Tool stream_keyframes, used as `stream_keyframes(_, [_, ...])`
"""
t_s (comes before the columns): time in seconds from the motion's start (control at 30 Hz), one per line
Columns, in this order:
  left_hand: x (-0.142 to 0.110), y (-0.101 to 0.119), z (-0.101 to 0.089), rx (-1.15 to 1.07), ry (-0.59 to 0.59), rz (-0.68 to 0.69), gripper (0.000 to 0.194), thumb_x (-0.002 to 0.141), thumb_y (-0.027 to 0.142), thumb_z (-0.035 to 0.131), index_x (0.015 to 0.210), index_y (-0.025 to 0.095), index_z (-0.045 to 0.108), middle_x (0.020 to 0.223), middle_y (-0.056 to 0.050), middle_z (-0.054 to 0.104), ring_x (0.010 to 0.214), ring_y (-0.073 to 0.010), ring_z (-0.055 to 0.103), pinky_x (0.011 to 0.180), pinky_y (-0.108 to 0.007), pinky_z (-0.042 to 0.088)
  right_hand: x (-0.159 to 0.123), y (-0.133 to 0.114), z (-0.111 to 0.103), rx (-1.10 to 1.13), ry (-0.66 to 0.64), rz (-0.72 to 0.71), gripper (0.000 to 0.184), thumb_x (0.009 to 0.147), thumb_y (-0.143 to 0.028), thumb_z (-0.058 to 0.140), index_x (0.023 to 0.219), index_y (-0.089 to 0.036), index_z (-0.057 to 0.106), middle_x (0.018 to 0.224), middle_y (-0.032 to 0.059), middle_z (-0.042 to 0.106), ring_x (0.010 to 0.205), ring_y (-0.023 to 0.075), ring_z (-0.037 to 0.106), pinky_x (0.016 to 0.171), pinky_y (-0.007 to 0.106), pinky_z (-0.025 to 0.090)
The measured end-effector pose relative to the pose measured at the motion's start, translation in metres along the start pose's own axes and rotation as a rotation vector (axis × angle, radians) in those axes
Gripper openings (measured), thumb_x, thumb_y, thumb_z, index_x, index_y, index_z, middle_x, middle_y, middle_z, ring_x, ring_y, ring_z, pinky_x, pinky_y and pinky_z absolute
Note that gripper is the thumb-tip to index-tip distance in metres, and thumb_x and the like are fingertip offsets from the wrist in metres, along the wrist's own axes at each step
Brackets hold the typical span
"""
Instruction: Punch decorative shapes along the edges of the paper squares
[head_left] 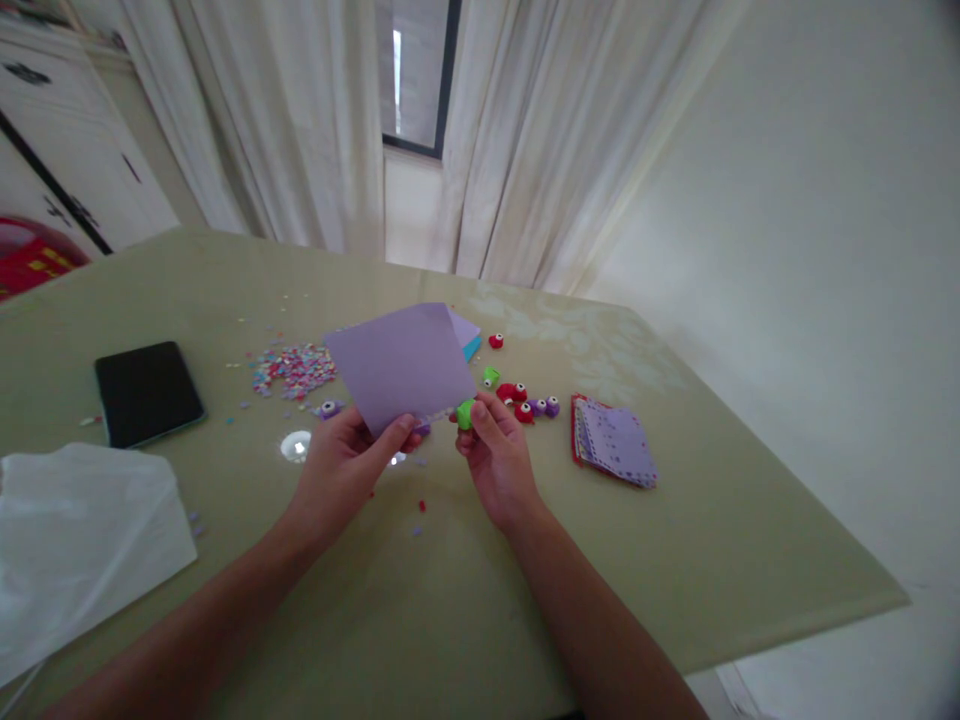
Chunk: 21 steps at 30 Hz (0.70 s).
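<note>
A sheet of purple paper [405, 360] is raised above the table, its lower edge gripped by my left hand [345, 455] with the thumb on top. Between the thumb and fingers of my right hand [499, 460] is a small green hole punch [465, 414], close to the sheet's lower right corner. Small holes or cut marks run along the edge between my hands. Just beyond my right hand lie another green punch [490, 377], several red punches [512, 392] and purple punches [552, 406], with eye-like designs. Another purple punch [328, 409] sits by my left hand.
A heap of coloured paper bits [295, 370] lies left of the sheet. Further left are a dark tablet [148, 392] and a white bag or cloth [90, 550]. A stack of punched purple and red paper [615, 442] lies on the right.
</note>
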<state>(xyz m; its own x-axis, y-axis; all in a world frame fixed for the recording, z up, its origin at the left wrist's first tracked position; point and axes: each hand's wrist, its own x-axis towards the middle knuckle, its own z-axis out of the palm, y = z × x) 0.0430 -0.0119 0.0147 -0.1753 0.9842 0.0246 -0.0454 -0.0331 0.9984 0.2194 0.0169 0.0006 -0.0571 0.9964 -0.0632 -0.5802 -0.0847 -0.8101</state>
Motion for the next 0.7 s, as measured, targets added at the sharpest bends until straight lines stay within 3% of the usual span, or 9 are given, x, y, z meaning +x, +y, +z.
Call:
stream_keyframes(0.27, [-0.0014,0.0034,-0.0007,0.009,0.019,0.028,0.025,0.080,0.044,0.085,0.080,0.020,0.077,0.078,-0.006,0.084,0.073,-0.0246,0.079,0.071,-0.034,0.065,-0.0007,-0.0031,-0.0009,-0.025,-0.014,-0.030,0.044,0.070,-0.052,0.101,0.093,-0.023,0.079,0.080,-0.0004,0.071,0.063,0.0106,0.051,0.056,0.022,0.044])
stream_keyframes(0.5, [-0.0015,0.0052,-0.0003,0.025,0.028,0.041,0.022,0.080,0.042,0.083,0.078,0.022,0.075,0.076,-0.004,0.083,0.073,-0.0244,0.079,0.069,-0.033,0.064,-0.0048,-0.0051,0.0007,-0.037,-0.107,0.083,0.035,0.075,-0.050,0.096,0.079,-0.023,0.074,0.073,-0.0004,0.065,0.061,0.0120,0.048,0.054,0.025,0.039])
stream_keyframes(0.7, [-0.0012,0.0034,-0.0011,0.018,0.024,0.047,0.022,0.080,0.041,0.083,0.078,0.021,0.076,0.076,-0.004,0.083,0.070,-0.0226,0.078,0.068,-0.031,0.063,-0.0059,-0.0029,0.0011,-0.045,-0.102,0.125,0.037,0.075,-0.053,0.094,0.080,-0.022,0.076,0.075,0.0009,0.064,0.066,0.0137,0.050,0.054,0.025,0.039])
